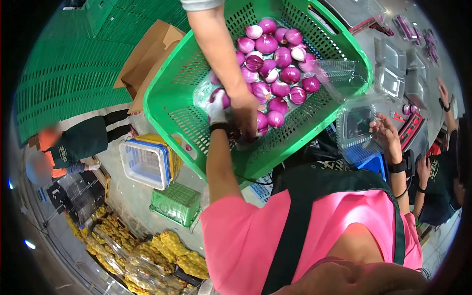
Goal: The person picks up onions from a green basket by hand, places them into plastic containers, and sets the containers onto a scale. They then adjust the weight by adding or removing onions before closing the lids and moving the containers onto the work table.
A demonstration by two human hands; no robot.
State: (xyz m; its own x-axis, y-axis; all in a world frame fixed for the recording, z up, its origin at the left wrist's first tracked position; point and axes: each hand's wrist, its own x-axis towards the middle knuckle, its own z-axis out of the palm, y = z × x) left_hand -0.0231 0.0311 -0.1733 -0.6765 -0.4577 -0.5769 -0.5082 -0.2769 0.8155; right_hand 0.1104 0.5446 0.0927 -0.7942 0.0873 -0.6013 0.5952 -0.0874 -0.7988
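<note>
A large green basket [162,115] holds many peeled red onions [282,56]. Inside it, near its left side, my left hand [217,110] wears a white glove and has its fingers closed around a red onion [223,100]. My right hand [387,133], bare, grips the edge of a clear plastic clamshell box [355,125] beside the basket's right corner. The box's clear lid stretches over the basket rim. A co-worker's bare hand [246,110] reaches down from the top into the basket, right beside my gloved hand; its fingertips are hidden among the onions.
Clear trays [392,81] lie at the right, with packed onions [405,28] farther back. A cardboard box [150,59] stands left of the basket. Stacked crates [143,162], a small green basket [177,202] and yellow net sacks [177,250] sit lower left. Co-workers stand at both sides.
</note>
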